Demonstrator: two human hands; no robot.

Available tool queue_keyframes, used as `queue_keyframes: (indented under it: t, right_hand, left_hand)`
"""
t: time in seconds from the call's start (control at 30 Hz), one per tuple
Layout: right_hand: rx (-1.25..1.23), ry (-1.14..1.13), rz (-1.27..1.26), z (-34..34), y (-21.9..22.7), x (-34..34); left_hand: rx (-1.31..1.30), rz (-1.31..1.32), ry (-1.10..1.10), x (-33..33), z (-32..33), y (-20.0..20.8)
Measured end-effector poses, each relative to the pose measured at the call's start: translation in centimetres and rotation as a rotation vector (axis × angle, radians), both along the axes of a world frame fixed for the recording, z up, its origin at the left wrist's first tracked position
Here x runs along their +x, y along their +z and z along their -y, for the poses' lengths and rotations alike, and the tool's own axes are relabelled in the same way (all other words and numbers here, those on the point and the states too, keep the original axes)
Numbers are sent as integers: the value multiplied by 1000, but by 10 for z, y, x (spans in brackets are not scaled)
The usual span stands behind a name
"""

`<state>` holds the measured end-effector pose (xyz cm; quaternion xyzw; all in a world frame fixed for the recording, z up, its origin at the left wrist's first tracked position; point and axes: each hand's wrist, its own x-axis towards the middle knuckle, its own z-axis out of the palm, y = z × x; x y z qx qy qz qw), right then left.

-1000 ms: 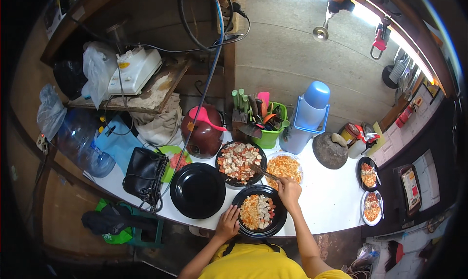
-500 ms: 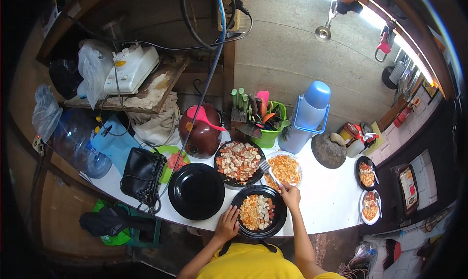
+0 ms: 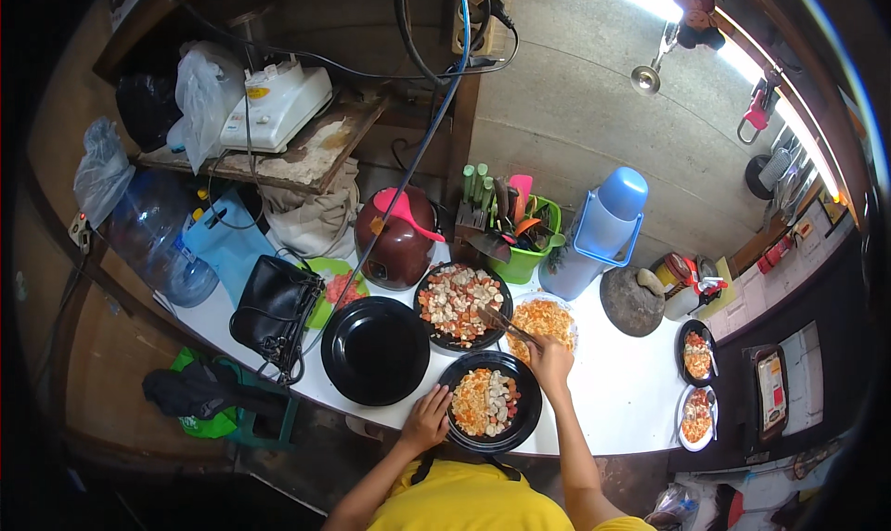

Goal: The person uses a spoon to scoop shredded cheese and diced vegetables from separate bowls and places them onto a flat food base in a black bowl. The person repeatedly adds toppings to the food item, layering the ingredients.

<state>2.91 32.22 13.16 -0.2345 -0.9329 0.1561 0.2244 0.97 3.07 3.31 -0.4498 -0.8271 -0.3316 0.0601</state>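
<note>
A black plate (image 3: 525,429) stands at the table's near edge, with orange-yellow grated food, pale pieces and red pieces laid side by side. My left hand (image 3: 428,419) grips this plate's left rim. In my right hand (image 3: 551,361) is a fork (image 3: 501,320), its head over the right edge of a fuller black plate (image 3: 457,299) of mixed pale and red chopped pieces. Partly hidden behind that hand, a white plate (image 3: 574,331) carries orange-yellow grated food. An empty black plate (image 3: 374,350) lies left of my left hand.
Behind the plates stand a dark red rounded appliance (image 3: 391,257) with a pink ladle, a green utensil basket (image 3: 516,265) and a blue flask (image 3: 597,234). A stone mortar (image 3: 631,304) sits farther right. Two filled plates (image 3: 697,420) line the right end; a black handbag (image 3: 275,304) lies left.
The fork has swung over to the fuller black plate's right edge and turned, its head now looking darker. My left hand stays at the near plate. The whole view has shifted slightly.
</note>
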Motion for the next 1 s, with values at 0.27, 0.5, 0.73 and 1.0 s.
queue_keyframes:
  t: [0.27, 0.5, 0.73, 1.0]
  right_hand:
    - [230, 138, 22, 1, -1, -24]
    - [217, 119, -9, -1, -8, -32]
    - [129, 74, -7, -9, -16, -27]
    - [65, -5, -3, -10, -18, -22]
  left_hand:
    - [11, -23, 1, 0, -1, -2]
    - [22, -8, 0, 0, -1, -2]
    - [17, 3, -14, 0, 0, 0]
    - [17, 37, -31, -3, -1, 3]
